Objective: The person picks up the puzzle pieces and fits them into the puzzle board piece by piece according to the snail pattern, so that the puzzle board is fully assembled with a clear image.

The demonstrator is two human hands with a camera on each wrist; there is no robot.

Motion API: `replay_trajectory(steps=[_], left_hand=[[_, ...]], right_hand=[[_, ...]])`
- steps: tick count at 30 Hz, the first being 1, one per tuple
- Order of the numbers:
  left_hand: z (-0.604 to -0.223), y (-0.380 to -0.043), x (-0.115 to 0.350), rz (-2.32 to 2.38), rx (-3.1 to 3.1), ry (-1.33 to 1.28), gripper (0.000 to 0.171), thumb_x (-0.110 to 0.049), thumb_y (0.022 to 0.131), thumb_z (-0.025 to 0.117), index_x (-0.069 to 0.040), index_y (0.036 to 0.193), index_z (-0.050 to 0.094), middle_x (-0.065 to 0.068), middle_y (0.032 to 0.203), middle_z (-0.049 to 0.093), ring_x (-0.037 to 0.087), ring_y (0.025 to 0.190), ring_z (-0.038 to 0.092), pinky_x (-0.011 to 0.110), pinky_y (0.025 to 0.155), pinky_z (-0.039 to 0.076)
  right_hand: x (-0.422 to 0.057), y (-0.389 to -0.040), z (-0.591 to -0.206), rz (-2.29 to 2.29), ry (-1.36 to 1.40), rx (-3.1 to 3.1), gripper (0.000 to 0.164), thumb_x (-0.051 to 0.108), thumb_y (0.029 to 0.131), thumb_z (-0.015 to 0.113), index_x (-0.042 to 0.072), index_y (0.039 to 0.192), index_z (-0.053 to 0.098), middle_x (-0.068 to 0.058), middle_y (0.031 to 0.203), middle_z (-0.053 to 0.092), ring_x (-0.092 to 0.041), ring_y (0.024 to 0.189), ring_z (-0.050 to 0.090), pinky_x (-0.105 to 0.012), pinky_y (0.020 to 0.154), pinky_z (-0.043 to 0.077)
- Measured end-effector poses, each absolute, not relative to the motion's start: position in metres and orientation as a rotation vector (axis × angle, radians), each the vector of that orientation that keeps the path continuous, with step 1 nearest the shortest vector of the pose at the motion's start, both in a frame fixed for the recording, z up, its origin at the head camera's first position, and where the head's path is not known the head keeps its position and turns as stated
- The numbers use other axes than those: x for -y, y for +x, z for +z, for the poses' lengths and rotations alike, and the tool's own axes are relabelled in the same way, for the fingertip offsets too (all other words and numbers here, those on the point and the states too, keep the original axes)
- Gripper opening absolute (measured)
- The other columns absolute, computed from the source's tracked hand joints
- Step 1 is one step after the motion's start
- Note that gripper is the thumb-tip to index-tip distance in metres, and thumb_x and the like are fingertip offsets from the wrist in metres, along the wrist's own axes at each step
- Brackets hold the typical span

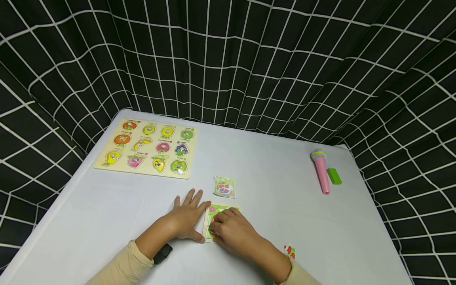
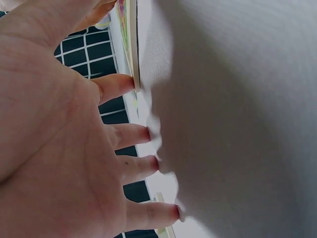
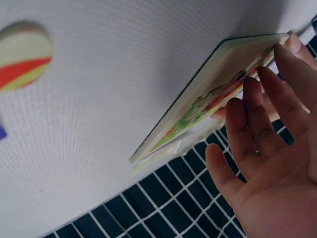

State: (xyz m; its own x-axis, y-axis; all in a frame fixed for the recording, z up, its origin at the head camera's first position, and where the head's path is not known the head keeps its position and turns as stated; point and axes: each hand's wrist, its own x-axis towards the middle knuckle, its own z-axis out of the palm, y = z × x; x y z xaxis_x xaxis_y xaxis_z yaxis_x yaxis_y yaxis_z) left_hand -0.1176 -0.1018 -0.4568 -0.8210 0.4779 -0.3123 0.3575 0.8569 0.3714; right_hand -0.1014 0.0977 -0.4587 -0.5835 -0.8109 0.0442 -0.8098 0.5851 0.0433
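Note:
A small wooden puzzle board with a green, pink and red picture lies between the two hands. The left hand is spread on the white cloth. Its thumb and index fingertips touch the board's left edge. Over the picture, the right hand bends its fingers and pinches a red and green puzzle piece, partly hidden by those fingers. Bare wood shows in the board beside it in the right wrist view. Just beyond the board is a square picture card with a colourful round design.
A fruit peg board with several knobbed pieces lies at the back left. To the right are a pink toy microphone and a green block. A red and white puzzle piece lies by the right forearm. Dark gridded curtains surround the table.

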Motion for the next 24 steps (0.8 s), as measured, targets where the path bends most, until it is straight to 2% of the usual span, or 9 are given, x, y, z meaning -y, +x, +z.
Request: replay_trajectory(steps=[7,12,16,24], left_hand=[[-0.456,-0.117,0.101,0.426,-2.630,0.615,0.104,-0.055,0.066,0.083,-0.013,0.150,0.037,0.021,0.160,0.014,0.044,0.147,0.006,0.074,0.106,0.015],[-0.457,-0.116,0.101,0.437,-2.636,0.611,0.104,-0.055,0.065,0.084,-0.013,0.148,0.038,0.022,0.160,0.016,0.044,0.147,0.007,0.074,0.105,0.016],[-0.459,-0.115,0.101,0.453,-2.642,0.610,0.104,-0.053,0.064,0.085,-0.013,0.148,0.039,0.022,0.159,0.017,0.044,0.147,0.008,0.074,0.105,0.015],[-0.459,-0.117,0.101,0.461,-2.644,0.610,0.104,-0.051,0.063,0.086,-0.012,0.148,0.039,0.023,0.159,0.016,0.046,0.147,0.007,0.075,0.105,0.014]], right_hand=[[-0.102,-0.101,-0.455,0.039,1.433,2.775,0.027,0.035,0.076,0.081,0.024,0.100,0.074,0.010,0.104,0.068,-0.012,0.103,0.059,-0.034,0.100,0.043],[-0.117,-0.103,-0.447,0.201,1.487,2.819,0.026,0.033,0.081,0.078,0.022,0.104,0.072,0.011,0.107,0.067,-0.010,0.106,0.058,-0.034,0.103,0.040],[-0.142,-0.104,-0.437,0.287,1.369,2.913,0.028,0.030,0.083,0.076,0.020,0.108,0.071,0.010,0.106,0.067,-0.011,0.106,0.058,-0.038,0.102,0.041],[-0.197,-0.094,-0.431,0.256,1.182,3.061,0.033,0.035,0.077,0.081,0.018,0.105,0.073,0.011,0.102,0.068,-0.012,0.102,0.059,-0.041,0.097,0.043]])
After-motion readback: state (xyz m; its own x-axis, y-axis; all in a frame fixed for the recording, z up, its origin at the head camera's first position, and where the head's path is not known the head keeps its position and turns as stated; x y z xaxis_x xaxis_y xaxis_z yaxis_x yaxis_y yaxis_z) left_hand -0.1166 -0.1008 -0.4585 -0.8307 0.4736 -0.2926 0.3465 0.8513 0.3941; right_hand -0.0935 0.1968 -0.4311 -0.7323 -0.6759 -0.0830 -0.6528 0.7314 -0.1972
